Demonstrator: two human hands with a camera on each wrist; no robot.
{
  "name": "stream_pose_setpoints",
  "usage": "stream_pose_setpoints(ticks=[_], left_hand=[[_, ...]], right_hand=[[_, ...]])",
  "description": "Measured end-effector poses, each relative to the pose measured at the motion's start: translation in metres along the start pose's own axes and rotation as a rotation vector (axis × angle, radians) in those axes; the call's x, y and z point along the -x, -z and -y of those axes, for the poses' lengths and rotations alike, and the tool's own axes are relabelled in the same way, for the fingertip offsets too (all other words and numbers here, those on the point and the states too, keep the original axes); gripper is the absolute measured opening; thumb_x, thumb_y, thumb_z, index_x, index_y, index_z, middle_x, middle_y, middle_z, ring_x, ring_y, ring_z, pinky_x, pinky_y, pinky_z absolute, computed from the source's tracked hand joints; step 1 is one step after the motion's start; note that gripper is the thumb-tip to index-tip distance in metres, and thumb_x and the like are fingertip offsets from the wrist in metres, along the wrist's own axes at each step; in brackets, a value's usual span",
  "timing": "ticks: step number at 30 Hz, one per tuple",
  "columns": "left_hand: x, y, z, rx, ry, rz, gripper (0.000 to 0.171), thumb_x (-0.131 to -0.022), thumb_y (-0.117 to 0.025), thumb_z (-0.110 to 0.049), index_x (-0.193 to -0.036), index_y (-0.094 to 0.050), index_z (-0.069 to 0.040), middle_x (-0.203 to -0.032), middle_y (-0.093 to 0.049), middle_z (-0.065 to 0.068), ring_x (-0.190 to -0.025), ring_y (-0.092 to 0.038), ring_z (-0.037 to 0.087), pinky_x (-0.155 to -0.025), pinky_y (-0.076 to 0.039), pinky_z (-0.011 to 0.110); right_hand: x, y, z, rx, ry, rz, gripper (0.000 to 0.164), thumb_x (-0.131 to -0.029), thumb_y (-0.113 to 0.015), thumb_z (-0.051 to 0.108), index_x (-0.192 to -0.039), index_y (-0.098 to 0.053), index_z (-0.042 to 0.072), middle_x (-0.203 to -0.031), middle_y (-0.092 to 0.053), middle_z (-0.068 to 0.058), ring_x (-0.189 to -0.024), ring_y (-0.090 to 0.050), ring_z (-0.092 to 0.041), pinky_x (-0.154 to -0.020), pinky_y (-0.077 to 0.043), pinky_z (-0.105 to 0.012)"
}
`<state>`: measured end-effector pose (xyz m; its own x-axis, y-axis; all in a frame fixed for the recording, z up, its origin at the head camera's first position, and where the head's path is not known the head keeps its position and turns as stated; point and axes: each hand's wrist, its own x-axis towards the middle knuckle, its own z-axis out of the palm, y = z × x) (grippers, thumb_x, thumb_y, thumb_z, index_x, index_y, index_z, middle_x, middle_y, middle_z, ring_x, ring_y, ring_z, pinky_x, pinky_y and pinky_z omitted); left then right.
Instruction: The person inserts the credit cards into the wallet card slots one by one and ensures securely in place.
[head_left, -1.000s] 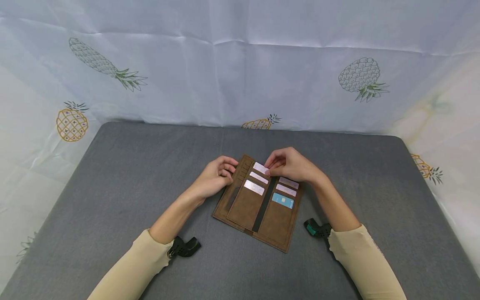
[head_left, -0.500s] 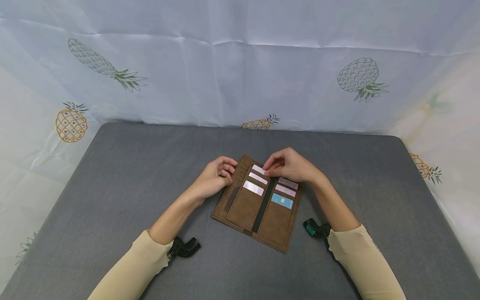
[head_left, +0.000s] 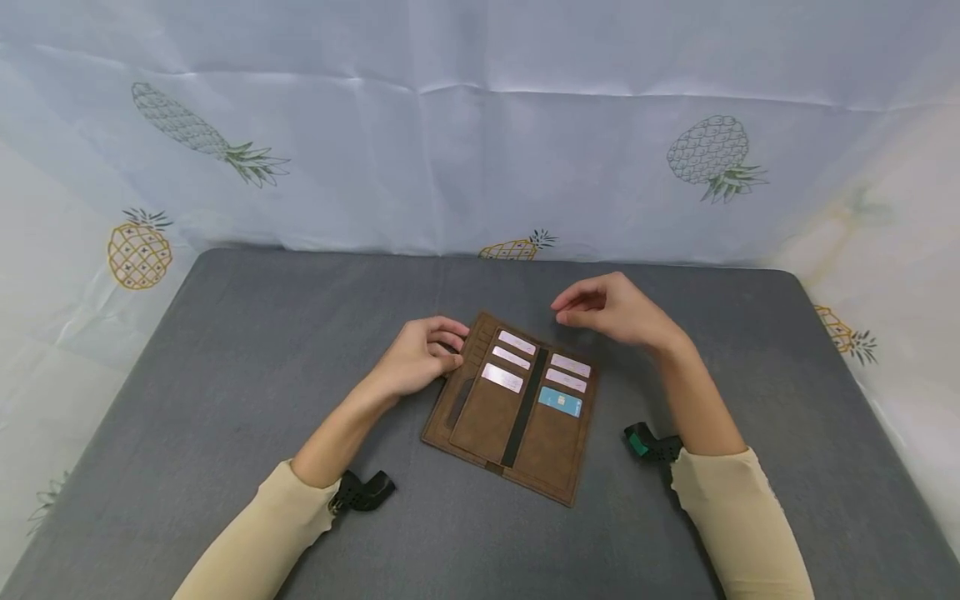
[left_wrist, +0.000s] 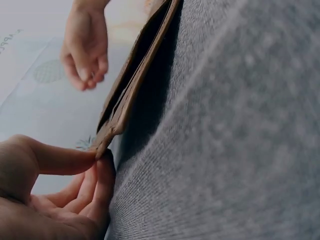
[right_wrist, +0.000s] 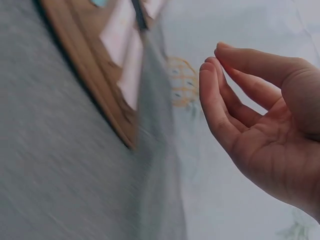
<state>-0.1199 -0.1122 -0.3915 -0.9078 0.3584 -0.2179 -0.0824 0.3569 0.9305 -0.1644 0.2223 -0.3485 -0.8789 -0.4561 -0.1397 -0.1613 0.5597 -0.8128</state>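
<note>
A brown wallet (head_left: 487, 433) lies unfolded on the grey table, tilted slightly, with a dark strip down its middle. Pale pink cards (head_left: 502, 377) sit in slots on both sides, and a blue card (head_left: 560, 401) is in the lowest slot on the right. My left hand (head_left: 420, 354) pinches the wallet's left edge between thumb and fingers; in the left wrist view that edge is lifted slightly off the cloth. My right hand (head_left: 618, 308) hovers beyond the wallet's far right corner, apart from it. Its fingers (right_wrist: 212, 95) are loosely curved and hold nothing.
The grey table (head_left: 262, 350) extends on all sides of the wallet. A pale curtain (head_left: 375, 150) with pineapple prints hangs behind its far edge. Black wrist-worn devices (head_left: 365, 492) stick out near both sleeves.
My right hand has let go of the top-left pink card and moved up and right, off the wallet. That card now sits fully visible in its slot. My left hand keeps its grip.
</note>
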Motion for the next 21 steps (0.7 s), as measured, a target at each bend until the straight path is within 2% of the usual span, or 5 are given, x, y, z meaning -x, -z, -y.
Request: stream_pose_setpoints(ticks=[4,11,14,21], left_hand=[[-0.002,0.008,0.004,0.036,0.015,-0.055,0.041,-0.098,-0.069,0.004,-0.139,-0.065,0.001,-0.122,-0.069,0.019,-0.091,-0.072,0.016,-0.076,-0.056,0.023],[-0.005,0.02,0.012,0.101,0.035,-0.207,0.043,-0.099,-0.067,0.004,-0.142,-0.062,0.002,-0.119,-0.066,0.016,-0.088,-0.069,0.011,-0.074,-0.055,0.02],[-0.005,0.022,0.013,0.104,0.044,-0.204,0.044,-0.099,-0.067,0.003,-0.143,-0.06,0.003,-0.12,-0.065,0.016,-0.09,-0.07,0.011,-0.075,-0.056,0.02],[-0.006,0.024,0.01,0.052,0.063,-0.122,0.046,-0.1,-0.066,0.001,-0.145,-0.055,0.002,-0.124,-0.065,0.018,-0.103,-0.07,0.022,-0.082,-0.058,0.022]], right_hand=[[0.008,0.016,0.003,-0.011,-0.035,-0.084,0.026,-0.104,-0.074,0.017,-0.125,-0.077,0.002,-0.114,-0.079,-0.008,-0.106,-0.077,-0.029,-0.093,-0.062,-0.038],[0.021,0.035,0.005,-0.072,-0.101,-0.185,0.027,-0.105,-0.073,0.017,-0.127,-0.075,0.003,-0.107,-0.079,0.008,-0.105,-0.077,-0.02,-0.095,-0.062,-0.03],[0.023,0.038,0.004,-0.071,-0.094,-0.195,0.027,-0.106,-0.071,0.014,-0.128,-0.074,-0.001,-0.105,-0.079,0.009,-0.103,-0.078,-0.017,-0.093,-0.063,-0.028],[0.024,0.039,0.002,-0.039,-0.092,-0.218,0.022,-0.105,-0.069,0.011,-0.123,-0.075,-0.001,-0.107,-0.081,-0.006,-0.098,-0.078,-0.019,-0.09,-0.064,-0.029]])
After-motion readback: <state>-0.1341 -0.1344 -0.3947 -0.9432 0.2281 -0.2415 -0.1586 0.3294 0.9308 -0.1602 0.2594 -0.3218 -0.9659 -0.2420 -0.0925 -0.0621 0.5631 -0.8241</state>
